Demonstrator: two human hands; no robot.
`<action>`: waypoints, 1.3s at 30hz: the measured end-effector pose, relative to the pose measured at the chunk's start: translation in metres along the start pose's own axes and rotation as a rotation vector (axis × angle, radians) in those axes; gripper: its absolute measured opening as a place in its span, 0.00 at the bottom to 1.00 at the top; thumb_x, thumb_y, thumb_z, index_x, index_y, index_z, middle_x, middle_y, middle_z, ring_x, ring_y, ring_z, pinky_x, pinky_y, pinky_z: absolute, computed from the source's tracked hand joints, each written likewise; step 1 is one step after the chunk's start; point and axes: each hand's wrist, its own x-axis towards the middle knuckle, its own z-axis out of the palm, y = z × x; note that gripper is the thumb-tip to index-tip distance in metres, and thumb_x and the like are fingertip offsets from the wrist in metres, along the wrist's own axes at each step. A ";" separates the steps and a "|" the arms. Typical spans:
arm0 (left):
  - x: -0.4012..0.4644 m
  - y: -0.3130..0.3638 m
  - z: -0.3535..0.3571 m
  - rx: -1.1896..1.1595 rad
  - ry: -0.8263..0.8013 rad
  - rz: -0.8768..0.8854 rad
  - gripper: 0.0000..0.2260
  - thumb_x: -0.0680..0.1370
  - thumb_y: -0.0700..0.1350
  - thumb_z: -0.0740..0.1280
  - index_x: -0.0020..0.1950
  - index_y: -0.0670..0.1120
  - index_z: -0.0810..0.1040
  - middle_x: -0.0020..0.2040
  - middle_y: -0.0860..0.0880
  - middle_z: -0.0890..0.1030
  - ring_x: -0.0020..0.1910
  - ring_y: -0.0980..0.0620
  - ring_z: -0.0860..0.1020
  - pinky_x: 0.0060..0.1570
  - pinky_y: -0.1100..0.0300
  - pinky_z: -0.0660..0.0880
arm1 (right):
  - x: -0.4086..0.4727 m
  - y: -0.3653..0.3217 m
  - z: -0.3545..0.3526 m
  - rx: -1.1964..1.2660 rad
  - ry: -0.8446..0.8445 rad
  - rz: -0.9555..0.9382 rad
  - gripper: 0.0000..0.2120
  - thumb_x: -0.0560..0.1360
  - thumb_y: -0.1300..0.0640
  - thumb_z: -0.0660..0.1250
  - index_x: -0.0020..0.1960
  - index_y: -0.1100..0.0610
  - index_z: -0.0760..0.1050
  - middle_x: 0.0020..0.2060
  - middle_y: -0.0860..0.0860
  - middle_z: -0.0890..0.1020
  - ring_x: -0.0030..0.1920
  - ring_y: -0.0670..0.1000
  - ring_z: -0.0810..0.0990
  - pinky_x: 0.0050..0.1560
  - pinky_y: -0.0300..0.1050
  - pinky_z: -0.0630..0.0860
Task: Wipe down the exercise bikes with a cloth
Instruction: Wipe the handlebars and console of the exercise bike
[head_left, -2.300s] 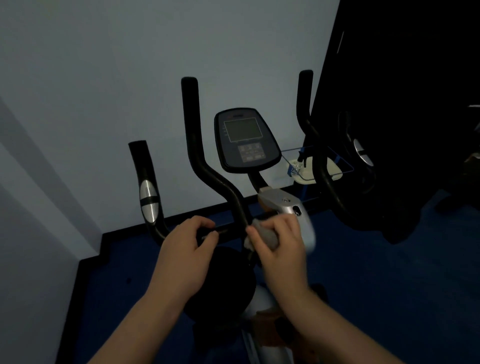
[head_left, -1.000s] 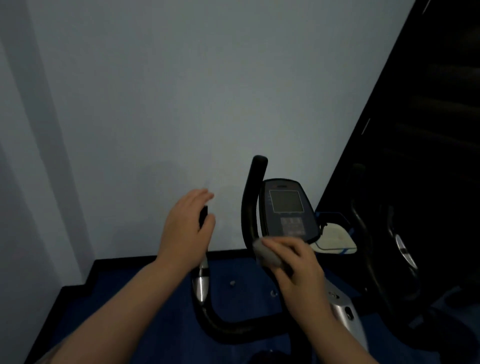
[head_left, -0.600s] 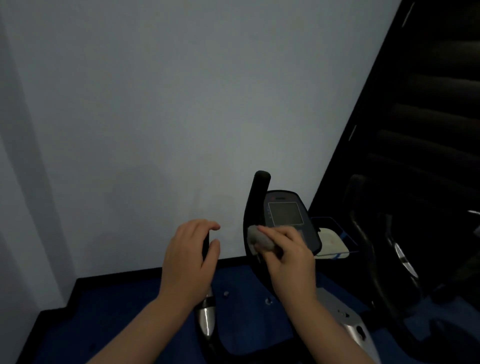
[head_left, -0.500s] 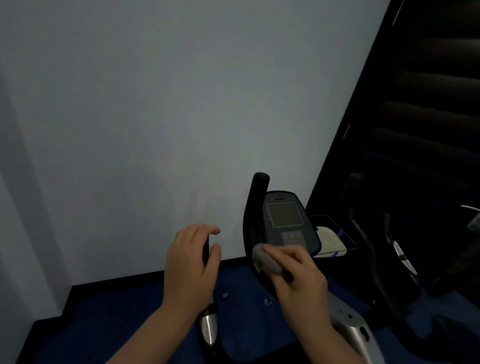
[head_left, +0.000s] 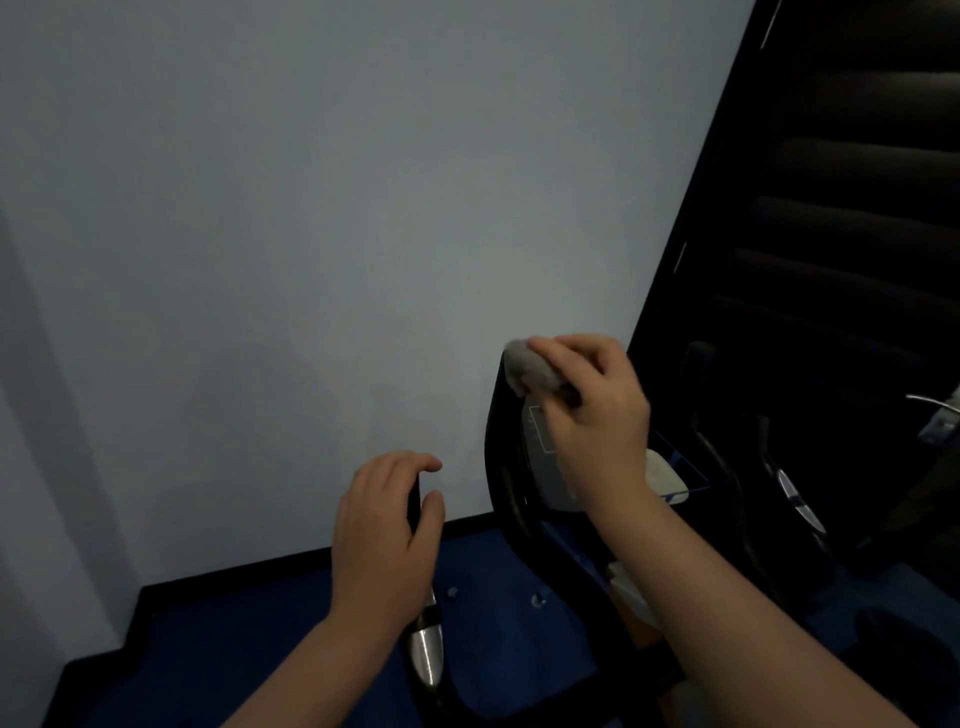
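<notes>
A dim gym corner seen from above, looking down over two bare forearms at an exercise bike (head_left: 524, 519).

Nearest, low in the view, the left hand (head_left: 382, 530) is curled round the top of the left handlebar grip (head_left: 414, 501), fingers closed on it, with a silver sensor band (head_left: 427, 649) showing just below the wrist.

Further up, the right hand (head_left: 592, 410) pinches a bunched grey cloth (head_left: 532, 369) and presses it on the top end of the tall inner handlebar (head_left: 498, 457), just beside the console (head_left: 543, 441), which the hand mostly hides.

Beyond stand a pale wall (head_left: 311, 208) and, to the right, what may be a second bike (head_left: 779, 493), too dark to be sure.

Risks, as a judgement: the cloth sits at the bar's very tip and could slide off; a careless stroke might press console buttons; the small wad could slip from the fingers to the blue floor (head_left: 234, 649).
</notes>
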 end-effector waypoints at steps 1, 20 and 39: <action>0.000 0.001 -0.001 0.006 -0.003 0.001 0.11 0.75 0.46 0.60 0.56 0.52 0.76 0.52 0.58 0.75 0.54 0.59 0.70 0.55 0.59 0.67 | -0.002 -0.004 0.004 -0.021 -0.044 -0.017 0.17 0.70 0.64 0.70 0.58 0.53 0.81 0.52 0.53 0.77 0.52 0.53 0.77 0.48 0.43 0.76; 0.003 0.004 -0.011 0.104 -0.064 0.015 0.08 0.77 0.44 0.64 0.55 0.51 0.76 0.52 0.58 0.75 0.52 0.59 0.70 0.51 0.61 0.65 | -0.042 0.013 -0.009 0.148 -0.408 0.062 0.16 0.72 0.67 0.69 0.56 0.53 0.80 0.50 0.51 0.70 0.51 0.36 0.70 0.54 0.28 0.67; 0.002 0.003 -0.003 0.104 -0.032 0.000 0.07 0.76 0.43 0.64 0.54 0.51 0.75 0.51 0.58 0.74 0.52 0.58 0.69 0.50 0.61 0.68 | -0.049 0.006 0.011 0.308 -0.208 0.403 0.13 0.72 0.63 0.72 0.52 0.49 0.76 0.53 0.54 0.75 0.50 0.31 0.73 0.49 0.21 0.66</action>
